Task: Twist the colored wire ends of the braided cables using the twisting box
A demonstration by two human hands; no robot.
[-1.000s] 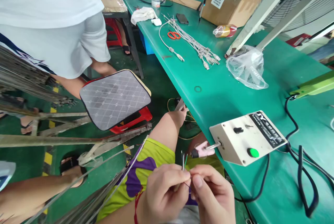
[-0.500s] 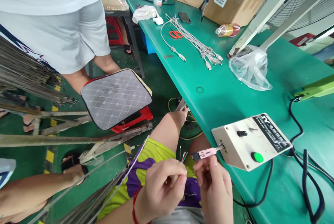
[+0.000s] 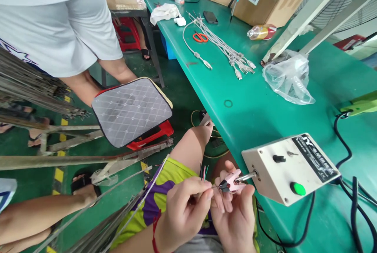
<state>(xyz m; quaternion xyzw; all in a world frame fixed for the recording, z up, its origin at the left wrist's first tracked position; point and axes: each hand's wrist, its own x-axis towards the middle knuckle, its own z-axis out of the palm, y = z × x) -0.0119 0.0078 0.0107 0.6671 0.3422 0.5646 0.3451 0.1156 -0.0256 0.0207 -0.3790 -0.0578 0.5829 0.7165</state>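
Near half past five I'm pinching thin coloured wires [image 3: 204,173] in the left hand [image 3: 188,208], grip narrow; the right hand [image 3: 232,215] is lying palm-up, grip loosely spread around the pink clip [image 3: 233,182], toward five o'clock. A fine strand [image 3: 215,187] seems to be bridging to its dark tip. My worry: a sideways tug could be slipping it loose, or a turning shaft [image 3: 247,176] snarling it. Clip looking plasticky, shaft shiny, round; the angular beige box [image 3: 279,176] at four o'clock is sitting on the smooth green bench [image 3: 253,111].
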